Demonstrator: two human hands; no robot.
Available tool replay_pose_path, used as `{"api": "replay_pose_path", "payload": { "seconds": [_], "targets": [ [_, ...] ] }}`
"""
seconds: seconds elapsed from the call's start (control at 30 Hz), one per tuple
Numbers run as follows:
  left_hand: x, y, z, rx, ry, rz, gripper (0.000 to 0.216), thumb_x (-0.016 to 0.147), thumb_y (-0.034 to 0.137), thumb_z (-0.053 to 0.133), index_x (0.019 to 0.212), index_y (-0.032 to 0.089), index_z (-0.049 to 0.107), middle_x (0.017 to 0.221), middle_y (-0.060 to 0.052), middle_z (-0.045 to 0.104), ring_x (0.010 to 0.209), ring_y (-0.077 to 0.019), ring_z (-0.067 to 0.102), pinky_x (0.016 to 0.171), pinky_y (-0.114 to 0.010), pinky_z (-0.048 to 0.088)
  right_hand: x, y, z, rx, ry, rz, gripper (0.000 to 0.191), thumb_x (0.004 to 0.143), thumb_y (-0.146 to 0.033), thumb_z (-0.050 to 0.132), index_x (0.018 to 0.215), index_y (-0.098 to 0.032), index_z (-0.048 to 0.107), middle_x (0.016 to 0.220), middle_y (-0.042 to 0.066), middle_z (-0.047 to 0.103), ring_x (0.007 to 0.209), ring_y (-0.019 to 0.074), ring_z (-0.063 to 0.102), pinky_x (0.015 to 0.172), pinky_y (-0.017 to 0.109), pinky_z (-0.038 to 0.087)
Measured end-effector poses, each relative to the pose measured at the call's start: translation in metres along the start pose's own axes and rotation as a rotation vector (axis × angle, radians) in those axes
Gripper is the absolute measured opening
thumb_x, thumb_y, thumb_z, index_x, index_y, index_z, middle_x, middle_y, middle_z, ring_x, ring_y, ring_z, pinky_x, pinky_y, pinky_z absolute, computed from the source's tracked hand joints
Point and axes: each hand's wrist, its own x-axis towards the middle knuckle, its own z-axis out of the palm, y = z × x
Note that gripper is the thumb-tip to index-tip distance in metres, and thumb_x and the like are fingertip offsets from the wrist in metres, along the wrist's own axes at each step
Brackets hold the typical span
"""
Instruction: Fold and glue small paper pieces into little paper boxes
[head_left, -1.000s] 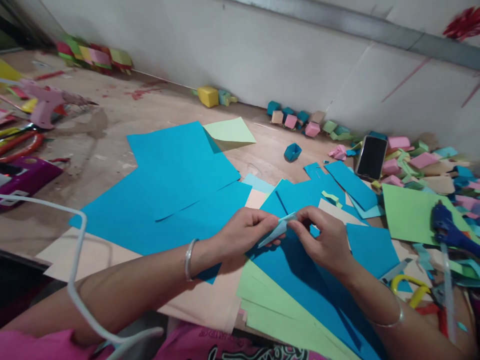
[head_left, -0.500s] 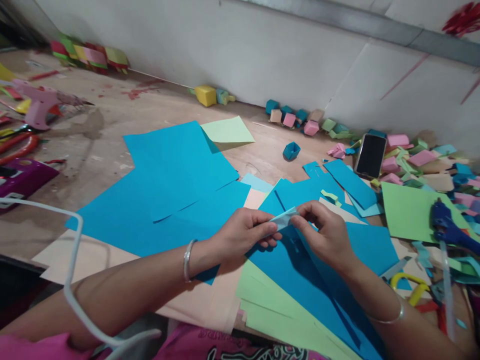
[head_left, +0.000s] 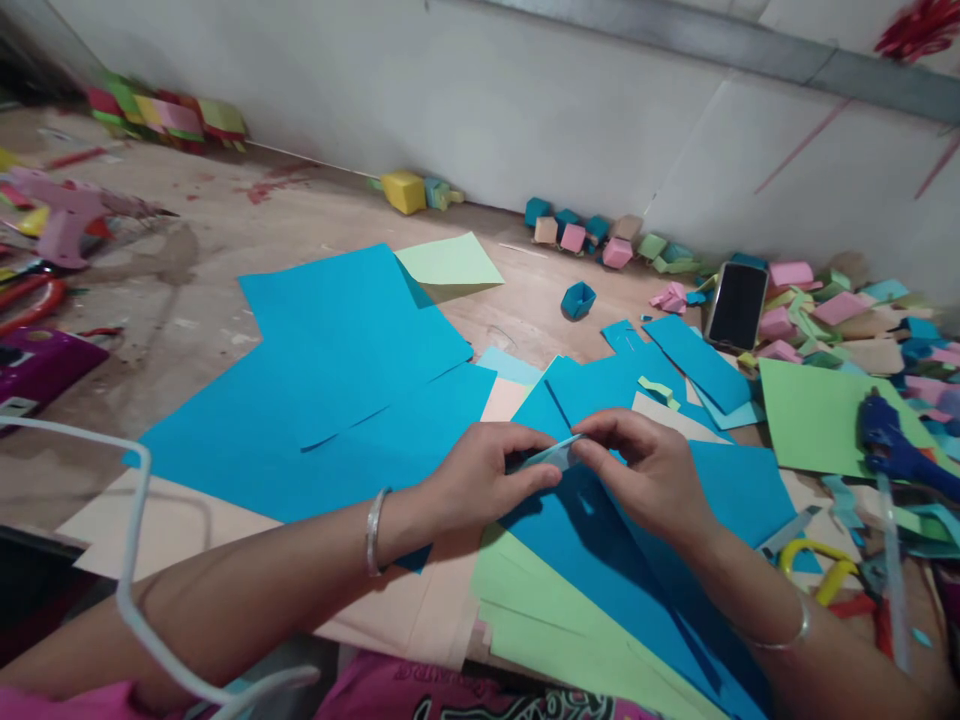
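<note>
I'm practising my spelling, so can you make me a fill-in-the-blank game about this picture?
1. The left hand and right hand hold a small light blue piece of ____.
2. The glue gun near the picture's left edge is coloured ____.
3. Left or right? The smartphone lies in the picture's ____ half.

Missing words: paper; pink; right.

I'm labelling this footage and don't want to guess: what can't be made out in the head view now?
All in the head view:
- Light-blue paper piece: full shape hidden by the fingers of the left hand and right hand.
- Purple device: cut off by the left edge.
- Red fringed object: blurred, cut off by the top edge.
- Pink shirt: lettering cut off by the bottom edge.
</note>
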Motion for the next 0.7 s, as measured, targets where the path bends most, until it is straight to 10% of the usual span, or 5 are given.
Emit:
{"api": "replay_pose_path", "payload": {
  "seconds": [0.7],
  "targets": [
    [-0.0013, -0.0048, 0.0023, -0.071, 0.224, 0.206, 0.018, 0.087, 0.028, 0.064, 0.075, 0.02, 0.073, 0.074, -0.004, 0.071, 0.071, -0.0148, 0.062, 0.067, -0.031, 0.047, -0.0026, -0.006, 0.0054, 0.049, 0.044, -0.094, 0.006, 0.083, -0.02, 0.067, 0.08, -0.02, 0.072, 0.073, 0.001, 0.069, 0.065, 0.0123, 0.06, 0.058, 0.025, 0.047]
  ]
}}
